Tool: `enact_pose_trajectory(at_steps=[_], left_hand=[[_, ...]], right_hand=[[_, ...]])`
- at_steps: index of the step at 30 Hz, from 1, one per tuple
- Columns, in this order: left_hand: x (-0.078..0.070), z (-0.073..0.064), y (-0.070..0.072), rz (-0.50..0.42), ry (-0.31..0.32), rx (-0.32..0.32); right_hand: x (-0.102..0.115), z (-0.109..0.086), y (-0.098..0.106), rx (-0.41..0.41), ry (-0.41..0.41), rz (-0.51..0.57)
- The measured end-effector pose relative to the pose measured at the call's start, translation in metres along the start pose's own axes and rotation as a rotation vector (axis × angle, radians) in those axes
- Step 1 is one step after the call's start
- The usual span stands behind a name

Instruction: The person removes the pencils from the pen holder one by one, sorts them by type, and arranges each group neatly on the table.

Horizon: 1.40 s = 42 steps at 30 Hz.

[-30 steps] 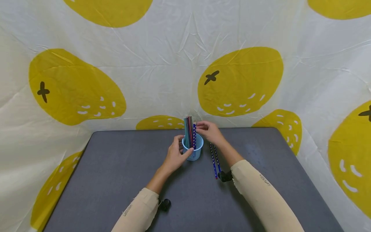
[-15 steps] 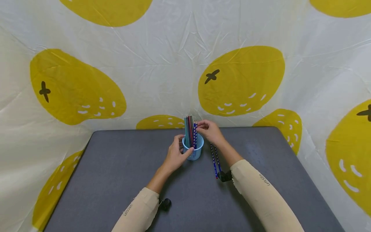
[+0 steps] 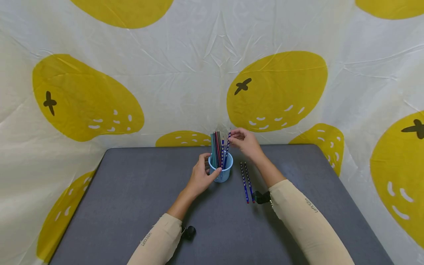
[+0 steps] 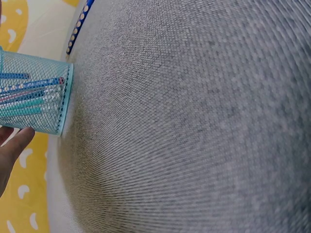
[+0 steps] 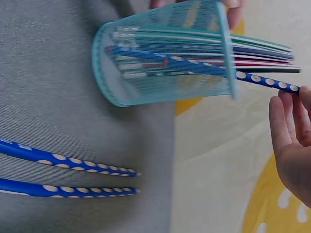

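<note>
Light-blue mesh cup (image 3: 226,176) is gripped by the left hand (image 3: 200,174); within it, a blue dotted pencil (image 3: 227,150), pinched by the right hand (image 3: 246,143), is now raised higher, seemingly part-withdrawn.

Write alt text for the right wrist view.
Right hand pinching the upper end of a blue dotted pencil, its lower part inside a light-blue mesh cup of other pencils. Two similar pencils lie on the grey table.

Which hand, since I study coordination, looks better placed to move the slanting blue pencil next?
Probably the right hand: it pinches the slanting pencil near its top, while the left hand is occupied gripping the cup. Two other pencils lie on the right.
</note>
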<state>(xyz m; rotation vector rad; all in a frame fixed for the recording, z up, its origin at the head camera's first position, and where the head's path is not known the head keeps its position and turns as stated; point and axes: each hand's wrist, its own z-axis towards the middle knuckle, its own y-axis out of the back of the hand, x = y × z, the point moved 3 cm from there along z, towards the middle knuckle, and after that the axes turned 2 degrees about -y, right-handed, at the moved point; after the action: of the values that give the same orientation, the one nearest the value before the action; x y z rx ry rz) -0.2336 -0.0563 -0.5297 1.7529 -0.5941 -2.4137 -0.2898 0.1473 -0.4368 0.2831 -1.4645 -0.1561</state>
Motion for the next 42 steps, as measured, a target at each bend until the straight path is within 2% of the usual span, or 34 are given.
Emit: enact_pose_trajectory(at_steps=[5,15,24,30,36,42], left_hand=[[-0.002,-0.001,0.000,-0.001,0.005,0.000],[-0.005,-0.001,-0.001,-0.003,0.038,0.013],[-0.004,-0.001,-0.002,-0.006,0.021,0.013],[-0.004,-0.001,-0.001,0.001,0.028,0.015],[-0.003,-0.002,0.001,0.011,0.028,0.008],[-0.002,-0.002,0.001,0.021,0.025,0.004]], right_hand=[[0.017,-0.002,0.011,0.004,0.033,0.111],[0.050,-0.011,0.038,-0.029,0.111,0.173],[0.068,-0.023,0.064,-0.066,0.175,0.231],[0.063,-0.034,0.075,-0.073,0.156,0.237],[0.045,-0.041,0.081,-0.074,0.110,0.132],[0.017,-0.044,0.085,-0.075,0.053,0.039]])
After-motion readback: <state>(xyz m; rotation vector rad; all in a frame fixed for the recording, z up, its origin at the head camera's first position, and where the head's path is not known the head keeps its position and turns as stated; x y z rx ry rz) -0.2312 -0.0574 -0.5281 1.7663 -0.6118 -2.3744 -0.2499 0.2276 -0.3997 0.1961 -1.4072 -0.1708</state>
